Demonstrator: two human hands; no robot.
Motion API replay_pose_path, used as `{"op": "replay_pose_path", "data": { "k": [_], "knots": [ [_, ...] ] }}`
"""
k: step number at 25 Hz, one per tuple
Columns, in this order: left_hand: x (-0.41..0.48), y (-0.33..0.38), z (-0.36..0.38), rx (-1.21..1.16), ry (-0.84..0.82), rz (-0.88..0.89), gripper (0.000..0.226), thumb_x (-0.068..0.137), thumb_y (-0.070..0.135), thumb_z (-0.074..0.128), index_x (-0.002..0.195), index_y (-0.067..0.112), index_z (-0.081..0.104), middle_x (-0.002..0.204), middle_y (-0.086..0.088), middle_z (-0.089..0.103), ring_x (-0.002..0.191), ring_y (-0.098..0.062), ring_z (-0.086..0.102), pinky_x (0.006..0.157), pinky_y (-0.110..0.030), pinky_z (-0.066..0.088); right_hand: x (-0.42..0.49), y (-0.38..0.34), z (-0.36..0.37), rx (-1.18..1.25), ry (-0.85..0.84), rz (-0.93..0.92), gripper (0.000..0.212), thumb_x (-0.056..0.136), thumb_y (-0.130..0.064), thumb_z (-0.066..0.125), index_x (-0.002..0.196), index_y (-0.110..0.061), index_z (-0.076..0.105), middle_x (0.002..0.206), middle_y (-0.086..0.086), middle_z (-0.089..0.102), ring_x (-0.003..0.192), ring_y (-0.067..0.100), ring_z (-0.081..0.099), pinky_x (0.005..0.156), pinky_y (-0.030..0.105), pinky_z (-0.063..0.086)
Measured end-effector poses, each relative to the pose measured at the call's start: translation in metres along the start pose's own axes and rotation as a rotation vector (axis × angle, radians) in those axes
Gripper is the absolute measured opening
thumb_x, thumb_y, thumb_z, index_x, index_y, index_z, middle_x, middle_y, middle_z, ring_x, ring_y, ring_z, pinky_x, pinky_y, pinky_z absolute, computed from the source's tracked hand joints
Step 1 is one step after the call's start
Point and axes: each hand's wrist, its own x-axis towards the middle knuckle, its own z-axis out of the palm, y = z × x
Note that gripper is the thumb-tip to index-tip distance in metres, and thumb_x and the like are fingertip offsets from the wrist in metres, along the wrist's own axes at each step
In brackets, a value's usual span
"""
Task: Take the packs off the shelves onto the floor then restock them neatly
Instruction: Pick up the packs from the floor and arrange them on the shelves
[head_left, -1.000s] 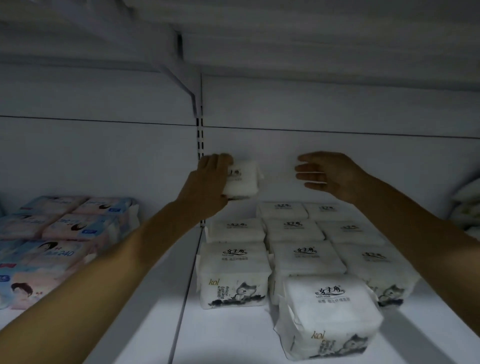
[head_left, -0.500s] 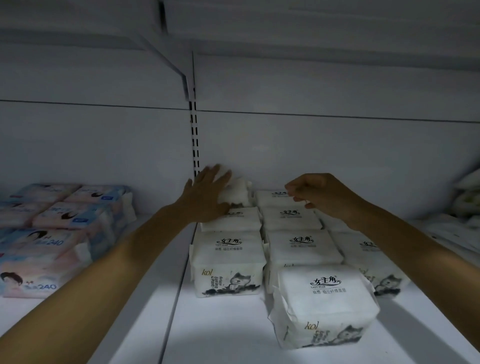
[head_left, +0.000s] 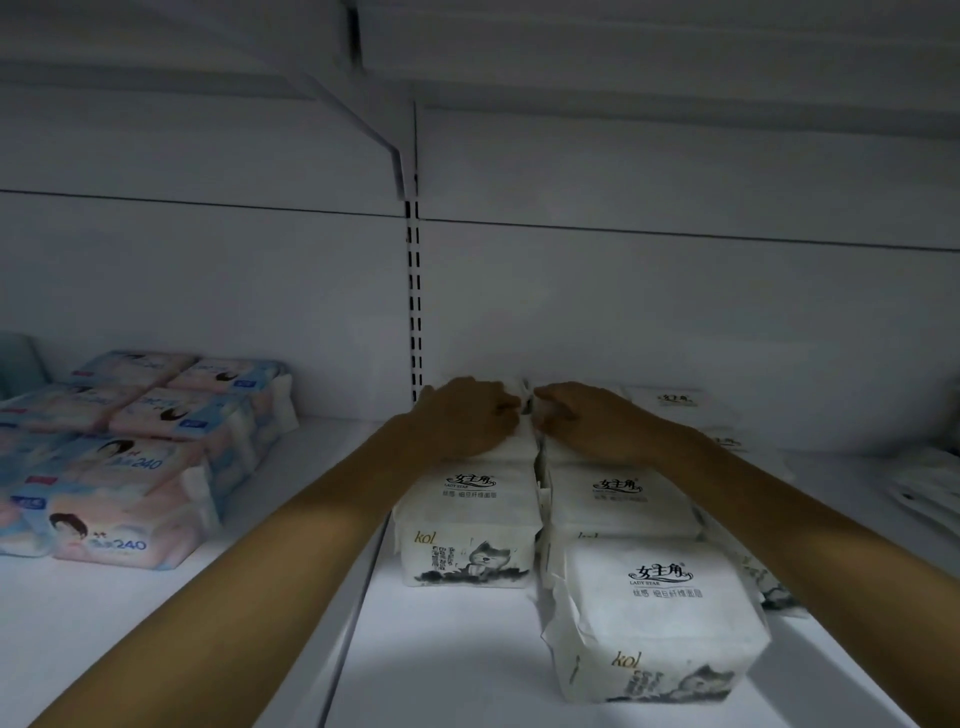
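Note:
White "kol" packs stand in rows on the white shelf (head_left: 447, 670). One is at the front of the left row (head_left: 467, 525), another in the middle row (head_left: 618, 499), and the nearest pack (head_left: 660, 618) sits tilted in front. My left hand (head_left: 462, 415) lies on the rear packs of the left row, fingers bent over their inner edge. My right hand (head_left: 582, 415) rests the same way on the rear of the middle row, fingertips almost meeting the left hand's. The packs under both hands are mostly hidden. A further pack (head_left: 675, 400) lies at the back right.
Pink and blue "240" packs (head_left: 130, 499) are stacked on the left shelf section. A slotted upright (head_left: 414, 312) divides the back wall, and an upper shelf (head_left: 623, 41) hangs overhead. More pale packs (head_left: 930, 483) lie at the far right edge.
My left hand set the small white pack down at the back of the left row. Both hands then dropped onto the rear packs and came together at the gap between rows.

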Motion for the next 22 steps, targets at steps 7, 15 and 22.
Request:
{"op": "replay_pose_path", "data": {
  "k": [7, 15, 22],
  "knots": [
    [-0.023, -0.031, -0.017, -0.926, 0.507, -0.251, 0.029, 0.103, 0.021, 0.04, 0.126, 0.012, 0.055, 0.118, -0.015, 0.056, 0.098, -0.02, 0.051, 0.078, -0.018, 0.039, -0.018, 0.014, -0.012, 0.259, 0.172, 0.074, 0.05, 0.099, -0.039, 0.045, 0.143, -0.017, 0.04, 0.15, 0.002, 0.039, 0.136, 0.017, 0.038, 0.105, 0.023, 0.027],
    [-0.046, 0.005, -0.007, -1.258, 0.289, -0.484, 0.061, 0.097, 0.055, 0.037, 0.139, 0.011, 0.045, 0.134, -0.005, 0.048, 0.103, -0.02, 0.056, 0.085, -0.026, 0.046, -0.117, -0.002, 0.017, -0.108, 0.082, 0.095, 0.072, 0.092, -0.067, 0.016, 0.151, -0.027, 0.02, 0.159, -0.006, 0.016, 0.146, 0.015, 0.014, 0.118, 0.037, 0.014],
    [-0.087, 0.034, -0.013, -0.751, 0.642, -0.35, 0.043, 0.103, 0.034, 0.038, 0.137, 0.011, 0.049, 0.143, -0.006, 0.049, 0.132, -0.021, 0.043, 0.092, -0.018, 0.031, -0.107, 0.006, 0.021, -0.26, 0.136, 0.055, 0.057, 0.097, -0.057, 0.022, 0.126, -0.017, 0.05, 0.13, 0.007, 0.052, 0.118, 0.027, 0.048, 0.101, 0.041, 0.035]
  ]
}}
